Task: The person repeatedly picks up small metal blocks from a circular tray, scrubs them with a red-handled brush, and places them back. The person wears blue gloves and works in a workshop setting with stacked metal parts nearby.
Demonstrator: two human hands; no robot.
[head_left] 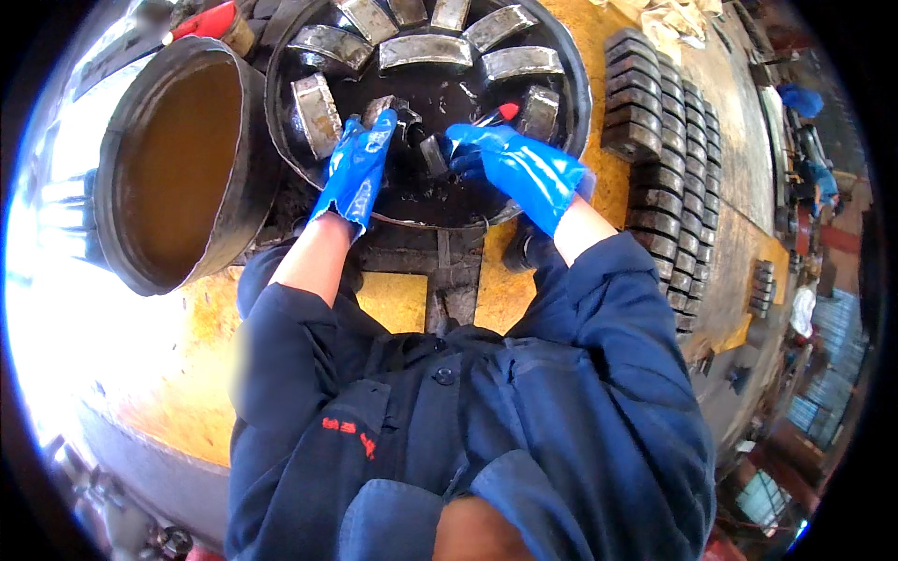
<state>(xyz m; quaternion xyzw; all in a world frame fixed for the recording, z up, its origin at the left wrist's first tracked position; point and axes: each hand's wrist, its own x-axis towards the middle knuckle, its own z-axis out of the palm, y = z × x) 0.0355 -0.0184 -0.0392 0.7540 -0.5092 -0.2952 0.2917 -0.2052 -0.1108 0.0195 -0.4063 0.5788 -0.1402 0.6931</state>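
Note:
Both my hands wear blue rubber gloves and work over a wide round metal pan (581, 89) holding dark, wet residue. My left hand (358, 173) is closed on a curved metal block (377, 107) at the pan's near side; its lower part is dark and partly hidden. Closed too, my right hand (514, 161) grips a slim tool (506, 111) with a red end sticking out above the glove. A flat dark piece (433, 156) shows between the hands; whether it belongs to the tool I cannot tell. Several shiny curved metal blocks (426, 51) line the pan's far side.
Left of the pan stands a large metal drum (259, 122) with brownish liquid (182, 154). A red-handled object (206, 21) lies beyond it. To the right, dark curved blocks (655, 187) stand in long rows on a yellow surface (599, 56). A smaller block stack (761, 288) sits farther right.

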